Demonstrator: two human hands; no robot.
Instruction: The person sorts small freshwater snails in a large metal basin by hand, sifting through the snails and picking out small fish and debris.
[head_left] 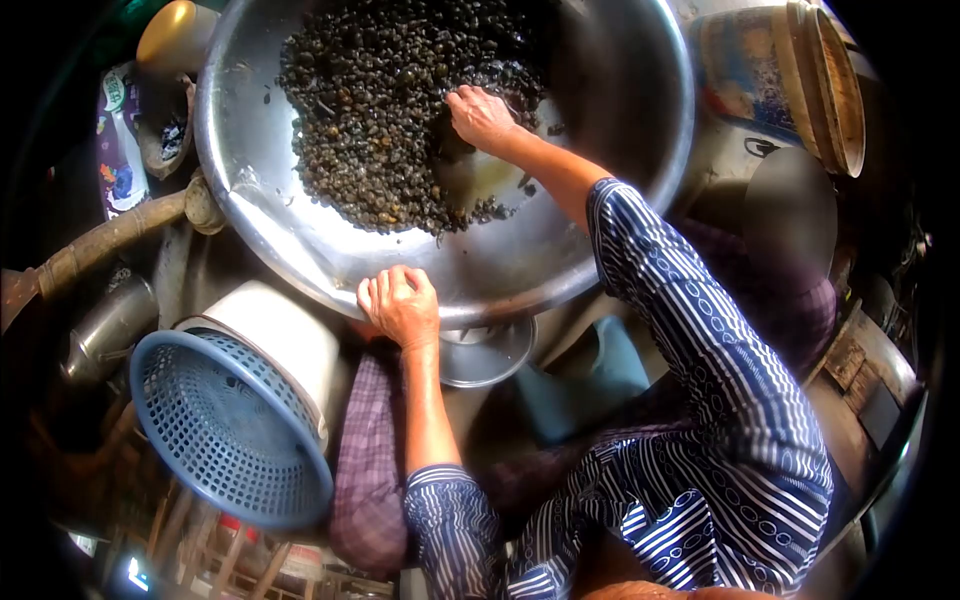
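A wide metal basin [260,215] takes up the top of the view, with a heap of small dark snails [350,140] spread over its bottom. My right hand [483,118] reaches into the basin at the right part of the heap. Its fingers are curled down, and whatever they hold is hidden from me. Beside it a patch of basin bottom shows, with a few loose snails around. My left hand [400,305] is closed over the near rim of the basin, its fingers bent across the edge.
A blue plastic colander [235,430] leans against a white bucket [275,320] at the lower left. Under the basin sits a metal bowl [485,358], near a blue plastic stool [590,385]. A stained bucket [760,75] lies at the upper right. A wooden handle [120,235] sticks out at the left.
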